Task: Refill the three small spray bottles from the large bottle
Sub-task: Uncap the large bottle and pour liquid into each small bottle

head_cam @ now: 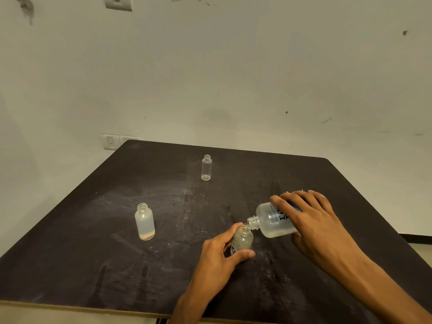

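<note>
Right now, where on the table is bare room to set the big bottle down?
Bare: the table left of the left hand, and between the frosted bottle and clear bottle. Crowded where the right hand pours.

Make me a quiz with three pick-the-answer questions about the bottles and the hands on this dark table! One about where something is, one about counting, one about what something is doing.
1. Where does the clear empty bottle stand?
A. at the far side of the table
B. inside the left hand
C. on the floor

2. How many small bottles are there without caps?
A. one
B. three
C. five

3. How is the large bottle held?
A. upright with its cap on
B. lying flat, untouched
C. tipped, its mouth at a small bottle

Answers:
1 A, it stands alone near the far edge of the table.
2 B, the far one, the cloudy bottle, and the one in the left hand.
3 C, the right hand tilts it towards the held small bottle.
</note>
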